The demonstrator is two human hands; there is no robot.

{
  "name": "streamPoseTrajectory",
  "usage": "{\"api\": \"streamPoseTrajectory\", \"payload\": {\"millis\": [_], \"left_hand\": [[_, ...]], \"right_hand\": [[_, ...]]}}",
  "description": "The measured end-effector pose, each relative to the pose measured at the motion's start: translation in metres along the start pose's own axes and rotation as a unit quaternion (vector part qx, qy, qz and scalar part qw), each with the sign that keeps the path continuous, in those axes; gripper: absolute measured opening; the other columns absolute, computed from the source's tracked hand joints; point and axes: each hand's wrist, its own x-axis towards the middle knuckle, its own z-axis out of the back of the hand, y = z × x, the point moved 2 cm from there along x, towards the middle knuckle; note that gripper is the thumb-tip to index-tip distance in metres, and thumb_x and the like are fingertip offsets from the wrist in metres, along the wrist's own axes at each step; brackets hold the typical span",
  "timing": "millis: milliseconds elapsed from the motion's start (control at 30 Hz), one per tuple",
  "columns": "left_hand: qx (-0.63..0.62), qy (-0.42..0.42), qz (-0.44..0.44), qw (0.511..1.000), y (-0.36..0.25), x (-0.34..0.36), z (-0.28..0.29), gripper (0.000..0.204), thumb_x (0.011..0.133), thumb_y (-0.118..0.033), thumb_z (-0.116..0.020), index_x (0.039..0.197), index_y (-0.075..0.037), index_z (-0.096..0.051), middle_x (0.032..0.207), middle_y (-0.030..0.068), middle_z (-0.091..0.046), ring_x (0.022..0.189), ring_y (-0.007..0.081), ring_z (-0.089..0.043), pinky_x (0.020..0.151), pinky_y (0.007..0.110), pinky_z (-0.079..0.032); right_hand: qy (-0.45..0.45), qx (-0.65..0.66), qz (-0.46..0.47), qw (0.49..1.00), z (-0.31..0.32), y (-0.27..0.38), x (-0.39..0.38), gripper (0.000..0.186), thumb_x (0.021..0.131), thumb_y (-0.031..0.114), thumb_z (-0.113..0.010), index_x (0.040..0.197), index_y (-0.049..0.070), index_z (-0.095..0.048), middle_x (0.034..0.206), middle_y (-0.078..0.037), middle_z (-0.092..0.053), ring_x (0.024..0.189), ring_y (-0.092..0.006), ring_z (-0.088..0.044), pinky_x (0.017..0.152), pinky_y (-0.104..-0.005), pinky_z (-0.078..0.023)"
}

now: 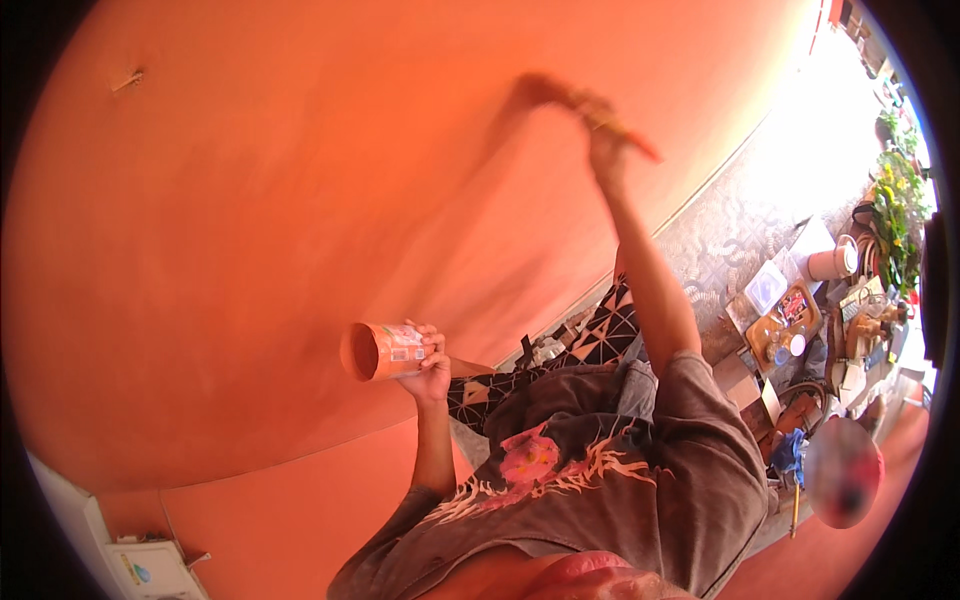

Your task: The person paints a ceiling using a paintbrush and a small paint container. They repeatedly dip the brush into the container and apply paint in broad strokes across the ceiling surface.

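My right hand (606, 140) grips a paintbrush (642, 146) against the orange wall (280, 180); the brush is blurred, and its head and a dark shadow show at the upper middle. Lower and to the left, my left hand (430, 365) holds an orange cylindrical container (392, 350) with a printed label, tilted on its side in the picture, its dark opening facing left. My fingers wrap round its far end, a short way out from the wall.
A small fixture (128, 80) sticks out of the wall at upper left. A white box (140, 572) sits at lower left. Along the right lie crowded items: a wooden tray (775, 338), a cream cup (832, 262), cardboard, plants (895, 215). A blurred oval (842, 470) covers something at lower right.
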Motion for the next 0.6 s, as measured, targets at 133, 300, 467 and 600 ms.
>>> {"api": "streamPoseTrajectory", "payload": {"millis": [133,300,467,600], "left_hand": [[-0.015,0.007,0.008,1.0,-0.003,-0.007,0.006,0.058,0.091,-0.037,-0.067,0.138,-0.004,-0.054,0.122,0.0158,-0.051,0.109,0.0266,-0.051,0.07,0.031,-0.057],[-0.015,-0.007,0.028,0.999,0.0,0.0,-0.005,0.057,0.091,-0.035,-0.066,0.137,-0.004,-0.054,0.122,0.0159,-0.05,0.108,0.0268,-0.051,0.069,0.031,-0.056],[-0.018,-0.012,0.024,0.999,-0.001,-0.005,-0.008,0.054,0.092,-0.031,-0.063,0.138,-0.004,-0.053,0.122,0.0158,-0.05,0.107,0.0264,-0.05,0.069,0.03,-0.056],[-0.015,-0.004,0.044,0.999,-0.006,0.001,-0.005,0.051,0.094,-0.03,-0.06,0.138,-0.004,-0.053,0.122,0.0155,-0.05,0.107,0.0263,-0.05,0.069,0.03,-0.055]], "right_hand": [[-0.252,-0.165,-0.064,0.951,0.017,0.065,0.109,0.022,0.101,0.012,-0.059,0.117,-0.002,-0.064,0.112,-0.012,-0.069,0.108,-0.0226,-0.065,0.096,-0.0359,-0.051],[-0.136,-0.02,0.075,0.988,-0.046,0.028,0.071,0.016,0.096,0.007,-0.063,0.111,0.003,-0.067,0.106,-0.011,-0.069,0.101,-0.0262,-0.064,0.086,-0.0375,-0.052],[0.173,-0.01,0.035,0.984,-0.129,0.185,-0.025,0.023,0.086,0.007,-0.067,0.108,0.009,-0.074,0.105,-0.012,-0.068,0.096,-0.0323,-0.063,0.079,-0.0435,-0.051],[0.152,0.018,0.152,0.976,-0.108,0.127,-0.004,0.024,0.097,0.013,-0.057,0.117,0.005,-0.068,0.121,-0.011,-0.066,0.104,-0.0268,-0.064,0.086,-0.0382,-0.052]]}}
